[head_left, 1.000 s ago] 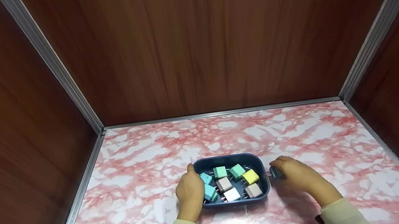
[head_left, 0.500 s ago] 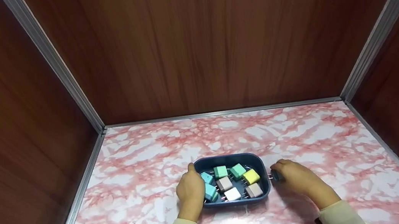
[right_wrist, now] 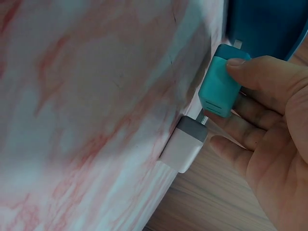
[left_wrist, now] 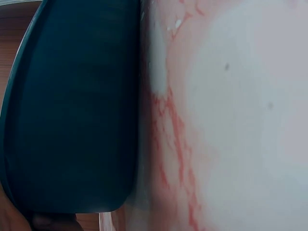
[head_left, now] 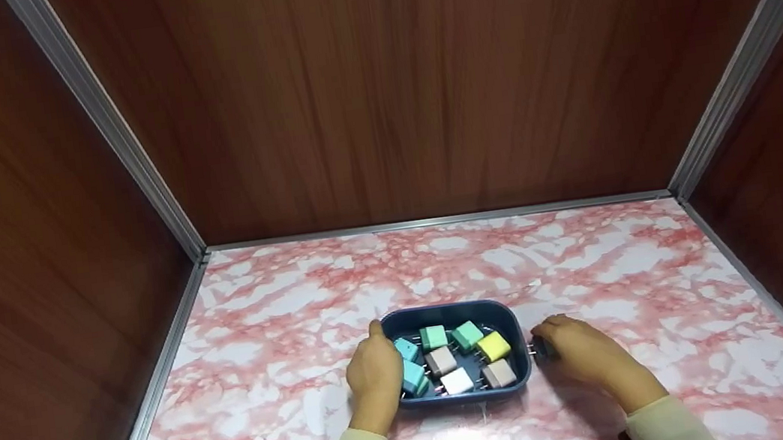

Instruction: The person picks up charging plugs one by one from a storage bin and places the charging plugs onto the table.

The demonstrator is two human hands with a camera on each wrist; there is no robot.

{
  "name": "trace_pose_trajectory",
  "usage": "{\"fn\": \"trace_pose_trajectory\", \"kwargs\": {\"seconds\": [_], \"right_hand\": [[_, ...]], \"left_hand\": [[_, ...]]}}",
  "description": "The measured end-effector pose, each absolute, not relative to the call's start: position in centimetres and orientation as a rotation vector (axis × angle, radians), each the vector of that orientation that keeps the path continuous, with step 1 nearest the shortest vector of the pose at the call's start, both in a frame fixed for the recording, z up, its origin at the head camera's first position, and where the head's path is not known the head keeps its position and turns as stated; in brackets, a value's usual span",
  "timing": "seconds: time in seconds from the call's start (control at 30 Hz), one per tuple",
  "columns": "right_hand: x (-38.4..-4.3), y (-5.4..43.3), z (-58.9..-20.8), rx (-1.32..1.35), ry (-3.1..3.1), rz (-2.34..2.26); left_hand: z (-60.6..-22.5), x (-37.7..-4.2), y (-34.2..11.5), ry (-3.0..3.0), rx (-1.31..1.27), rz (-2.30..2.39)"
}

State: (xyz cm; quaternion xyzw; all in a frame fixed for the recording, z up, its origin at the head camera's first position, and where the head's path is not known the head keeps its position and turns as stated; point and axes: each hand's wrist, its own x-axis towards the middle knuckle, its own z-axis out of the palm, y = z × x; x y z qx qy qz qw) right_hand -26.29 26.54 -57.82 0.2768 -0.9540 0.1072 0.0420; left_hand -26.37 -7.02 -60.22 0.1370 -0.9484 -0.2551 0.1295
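Note:
A dark blue box (head_left: 460,398) with rounded corners holds several small charger plugs. My left hand (head_left: 372,374) grips its left end, thumb along the rim; the left wrist view shows mostly the box's long outer wall (left_wrist: 72,110). Just outside the right end, my right hand (head_left: 581,350) pinches a charger plug, whose prongs point toward the box in the head view. The right wrist view shows this plug (right_wrist: 219,86) as teal, between thumb and fingers. A white and grey charger plug (right_wrist: 183,147) lies on the table close by, out of sight in the head view.
Inside the box are a yellow plug (head_left: 493,347), a white plug (head_left: 456,380), and green, blue and greyish-pink ones. The red and white marbled table (head_left: 281,303) is enclosed by brown wood panels (head_left: 376,101) with metal edge strips.
My right hand has shifted slightly toward me, still pinching the plug beside the box. The left hand and the box stay where they were.

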Motion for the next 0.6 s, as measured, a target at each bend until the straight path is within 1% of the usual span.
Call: {"fn": "trace_pose_trajectory", "kwargs": {"seconds": [0.2,0.6], "right_hand": [[-26.29,26.74,-58.15,0.888,-2.879,0.297],[-26.23,26.69,-58.34,0.866,-2.896,0.265]], "left_hand": [[-60.25,-26.44,-7.02,-2.759,0.393,-0.726],[-60.16,-26.37,-7.01,-2.757,0.402,-0.735]]}}
